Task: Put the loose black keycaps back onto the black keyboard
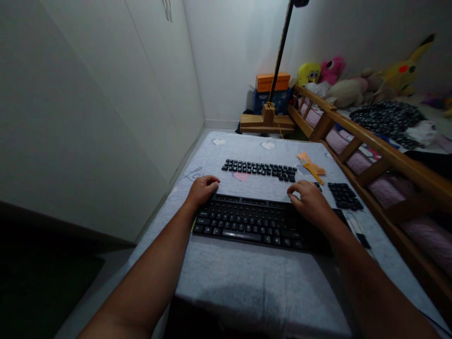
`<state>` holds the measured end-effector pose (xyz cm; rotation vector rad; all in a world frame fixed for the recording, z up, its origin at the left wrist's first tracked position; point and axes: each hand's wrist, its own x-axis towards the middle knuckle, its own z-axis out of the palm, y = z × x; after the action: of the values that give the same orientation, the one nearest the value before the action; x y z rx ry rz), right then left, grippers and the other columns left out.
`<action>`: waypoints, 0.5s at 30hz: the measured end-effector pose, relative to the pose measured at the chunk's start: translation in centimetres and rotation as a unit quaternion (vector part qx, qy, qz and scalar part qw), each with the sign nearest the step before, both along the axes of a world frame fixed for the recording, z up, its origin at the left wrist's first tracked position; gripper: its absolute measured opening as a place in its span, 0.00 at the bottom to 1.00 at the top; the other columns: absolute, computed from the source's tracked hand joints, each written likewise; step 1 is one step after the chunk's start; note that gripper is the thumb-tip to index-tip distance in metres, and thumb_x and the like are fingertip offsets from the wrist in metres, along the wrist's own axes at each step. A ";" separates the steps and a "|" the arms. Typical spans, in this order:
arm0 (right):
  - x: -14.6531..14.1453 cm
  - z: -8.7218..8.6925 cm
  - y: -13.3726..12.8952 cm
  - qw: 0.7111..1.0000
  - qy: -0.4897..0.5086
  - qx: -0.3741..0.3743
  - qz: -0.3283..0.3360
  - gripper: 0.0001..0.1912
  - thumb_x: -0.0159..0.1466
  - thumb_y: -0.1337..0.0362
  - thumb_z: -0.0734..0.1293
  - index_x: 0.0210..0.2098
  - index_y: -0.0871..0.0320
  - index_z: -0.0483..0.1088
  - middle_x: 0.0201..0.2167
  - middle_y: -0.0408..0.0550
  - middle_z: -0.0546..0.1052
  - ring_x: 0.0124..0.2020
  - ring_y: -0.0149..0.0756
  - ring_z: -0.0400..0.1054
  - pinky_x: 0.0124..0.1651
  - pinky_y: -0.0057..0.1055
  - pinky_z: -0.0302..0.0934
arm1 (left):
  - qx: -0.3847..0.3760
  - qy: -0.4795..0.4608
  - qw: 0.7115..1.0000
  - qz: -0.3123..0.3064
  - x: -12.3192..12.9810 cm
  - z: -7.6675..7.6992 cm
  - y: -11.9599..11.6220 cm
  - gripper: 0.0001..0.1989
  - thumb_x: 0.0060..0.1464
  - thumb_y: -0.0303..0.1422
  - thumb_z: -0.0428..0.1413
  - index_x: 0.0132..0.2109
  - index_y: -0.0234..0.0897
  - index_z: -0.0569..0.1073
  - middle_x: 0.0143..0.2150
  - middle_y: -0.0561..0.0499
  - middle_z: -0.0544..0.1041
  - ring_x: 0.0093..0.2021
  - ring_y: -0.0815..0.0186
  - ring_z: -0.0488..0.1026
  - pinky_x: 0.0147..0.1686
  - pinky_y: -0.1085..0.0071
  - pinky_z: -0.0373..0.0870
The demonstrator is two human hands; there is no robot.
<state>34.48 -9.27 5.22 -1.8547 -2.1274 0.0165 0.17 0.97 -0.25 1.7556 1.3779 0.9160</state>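
Resting by the far left corner of the black keyboard point(243, 223), the left hand point(205, 189) is loosely curled; the right hand point(310, 200) is at its far edge, thumb and fingers bent close. I can't tell whether either grips anything. Beyond, loose keycaps point(259, 168) lie in rows on the pale patterned cloth point(229, 268), a yellow-handled brush point(314, 173) to their right.

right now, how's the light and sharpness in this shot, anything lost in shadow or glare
Head view: dim overall, lower left nearly black; keyboard very dark on its right side; faint glare along the space bar; soft shadow on the near part of the cloth; plush toys look slightly soft.
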 end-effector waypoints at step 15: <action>0.6 -2.7 7.8 0.990 -0.085 0.009 -0.112 0.11 0.62 0.63 0.67 0.42 0.56 0.78 0.42 0.57 0.73 0.46 0.49 0.62 0.45 0.40 0.56 | 0.002 -0.008 1.000 -0.004 -0.1 -0.4 0.2 0.15 0.47 0.38 0.55 0.38 0.34 0.79 0.32 0.49 0.79 0.32 0.63 0.74 0.35 0.68 0.68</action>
<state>35.10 -1.43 2.51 -2.1411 -2.0026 -0.2195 0.11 1.18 -0.68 1.7511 1.3593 0.9278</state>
